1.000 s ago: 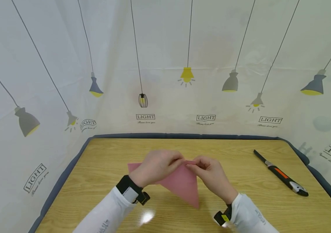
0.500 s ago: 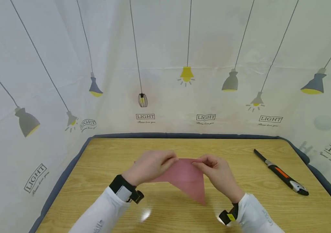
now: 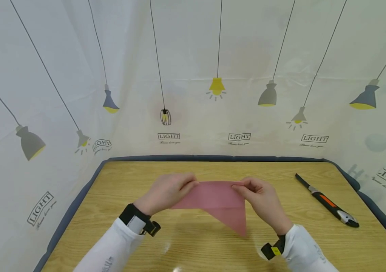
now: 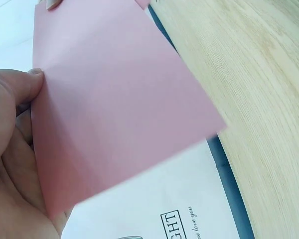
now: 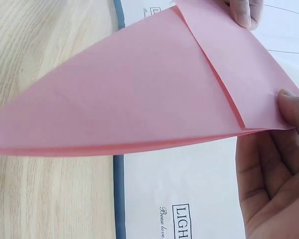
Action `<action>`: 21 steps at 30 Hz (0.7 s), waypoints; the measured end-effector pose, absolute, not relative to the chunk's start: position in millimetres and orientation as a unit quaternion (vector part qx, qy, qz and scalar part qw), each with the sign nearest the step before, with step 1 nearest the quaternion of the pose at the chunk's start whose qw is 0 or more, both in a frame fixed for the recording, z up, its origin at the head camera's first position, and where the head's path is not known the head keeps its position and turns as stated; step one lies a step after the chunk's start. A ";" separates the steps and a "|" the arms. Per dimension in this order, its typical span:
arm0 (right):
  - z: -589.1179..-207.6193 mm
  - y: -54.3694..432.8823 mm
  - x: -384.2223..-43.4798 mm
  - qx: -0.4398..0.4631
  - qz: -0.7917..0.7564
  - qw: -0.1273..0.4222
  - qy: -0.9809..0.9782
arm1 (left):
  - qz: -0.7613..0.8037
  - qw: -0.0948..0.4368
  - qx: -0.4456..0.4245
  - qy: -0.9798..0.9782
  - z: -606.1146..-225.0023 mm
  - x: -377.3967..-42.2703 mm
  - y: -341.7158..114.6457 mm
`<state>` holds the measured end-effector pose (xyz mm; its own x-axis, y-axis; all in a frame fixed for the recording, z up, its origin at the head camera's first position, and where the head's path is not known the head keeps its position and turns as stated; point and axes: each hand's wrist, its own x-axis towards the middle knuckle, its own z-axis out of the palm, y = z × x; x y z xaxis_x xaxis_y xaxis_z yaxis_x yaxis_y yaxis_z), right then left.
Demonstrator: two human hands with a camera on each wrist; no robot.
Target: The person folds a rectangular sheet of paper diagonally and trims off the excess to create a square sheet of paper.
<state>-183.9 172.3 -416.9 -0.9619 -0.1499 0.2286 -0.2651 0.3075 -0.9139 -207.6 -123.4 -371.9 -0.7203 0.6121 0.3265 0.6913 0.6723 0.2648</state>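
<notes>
Between both hands a folded sheet of pink paper (image 3: 216, 196) is held up above the table. Its top edge runs level, a folded band lies along that edge, and a pointed flap hangs at the lower right. My left hand (image 3: 167, 192) pinches the upper left part, its thumb (image 4: 30, 84) lying on the paper's edge in the left wrist view. With thumb and fingers my right hand (image 3: 262, 202) pinches the top right corner. The right wrist view shows the folded band (image 5: 234, 64) over the layered triangular part (image 5: 129, 94). The left hand's palm covers the paper's left end in the head view.
A utility knife (image 3: 329, 204) with a black and orange handle lies on the right of the wooden table (image 3: 118, 241). A dark blue padded edge (image 3: 193, 158) borders the table, with a white lamp-printed curtain (image 3: 199, 121) behind it.
The hands have moved apart, the left one leftward and the right one rightward. The pink paper is now stretched out between them, showing a wider top band and a straighter top edge.
</notes>
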 end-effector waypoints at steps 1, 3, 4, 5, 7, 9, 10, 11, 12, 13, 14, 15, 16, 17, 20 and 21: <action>-416.8 173.3 -183.9 0.127 0.573 0.053 -0.808 | -0.190 0.104 -0.358 -0.908 -372.0 -207.8 -124.8; -416.2 175.4 -183.7 0.123 0.571 0.058 -0.809 | -0.198 0.098 -0.354 -0.909 -372.2 -208.6 -127.9; -416.1 176.5 -183.7 0.121 0.570 0.059 -0.810 | -0.201 0.095 -0.352 -0.909 -372.1 -208.9 -129.7; -415.9 177.8 -183.8 0.117 0.570 0.059 -0.811 | -0.207 0.090 -0.348 -0.910 -371.9 -209.1 -131.7; -415.5 180.2 -183.9 0.111 0.572 0.057 -0.811 | -0.219 0.078 -0.342 -0.911 -371.9 -209.7 -135.9; -415.6 182.6 -184.2 0.106 0.574 0.054 -0.810 | -0.228 0.068 -0.335 -0.912 -372.2 -210.5 -140.6; -415.8 183.9 -184.4 0.104 0.577 0.052 -0.809 | -0.233 0.062 -0.332 -0.912 -372.4 -210.9 -142.9; -416.0 185.2 -184.4 0.102 0.578 0.052 -0.808 | -0.238 0.056 -0.329 -0.912 -372.6 -211.3 -145.1; -416.3 186.5 -184.5 0.101 0.579 0.052 -0.808 | -0.242 0.051 -0.326 -0.912 -373.2 -212.1 -147.3; -416.7 187.7 -184.6 0.101 0.579 0.053 -0.807 | -0.249 0.045 -0.322 -0.912 -373.8 -212.6 -149.4; -417.1 188.8 -184.7 0.101 0.580 0.054 -0.807 | -0.256 0.039 -0.318 -0.912 -374.5 -213.3 -151.4; -417.4 189.8 -184.8 0.100 0.580 0.055 -0.806 | -0.262 0.032 -0.312 -0.913 -375.2 -213.9 -153.3; -417.7 190.8 -185.0 0.100 0.580 0.056 -0.807 | -0.269 0.026 -0.307 -0.912 -375.7 -214.3 -155.0; -418.0 191.5 -185.2 0.099 0.579 0.056 -0.808 | -0.275 0.020 -0.302 -0.913 -376.3 -214.7 -156.7; -417.9 192.8 -185.4 0.095 0.579 0.054 -0.808 | -0.291 0.007 -0.289 -0.912 -378.3 -215.7 -160.7; -417.8 193.0 -185.3 0.093 0.578 0.053 -0.809 | -0.298 0.002 -0.284 -0.911 -378.8 -215.8 -161.8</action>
